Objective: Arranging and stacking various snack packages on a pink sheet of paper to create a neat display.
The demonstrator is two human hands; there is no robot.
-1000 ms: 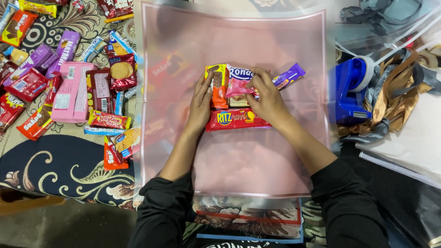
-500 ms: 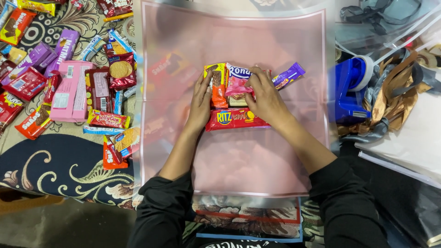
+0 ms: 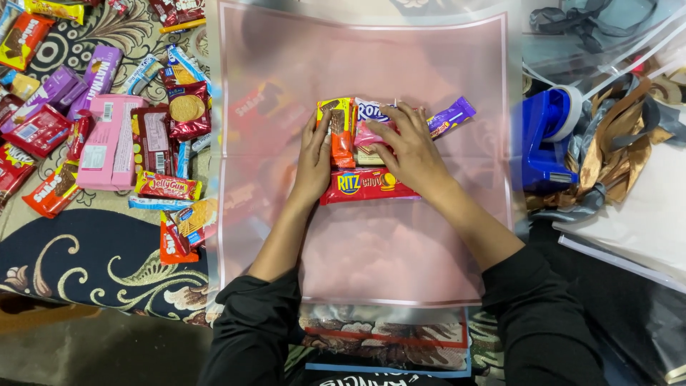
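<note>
Both hands lie flat on a small cluster of snack packs in the middle of the pink sheet (image 3: 364, 257). The left hand (image 3: 314, 161) presses its fingers together along the orange pack (image 3: 341, 132), palm down, nothing pinched. The right hand (image 3: 407, 154) spreads its fingers over the pink pack (image 3: 371, 136) and the white-and-blue pack (image 3: 368, 109) above it — resting on them, not closed round any. Just under both palms lies the red pack (image 3: 361, 184), crosswise. Past the right fingertips a purple bar (image 3: 451, 116) sticks out at a slant. Well off beyond the left hand, outside the sheet, loose snacks cover the patterned cloth (image 3: 86, 257) — a pink box (image 3: 107, 143) among them. Out beyond the right hand stands a blue tape dispenser (image 3: 539, 143), with gold ribbon (image 3: 607, 154) beside it.
</note>
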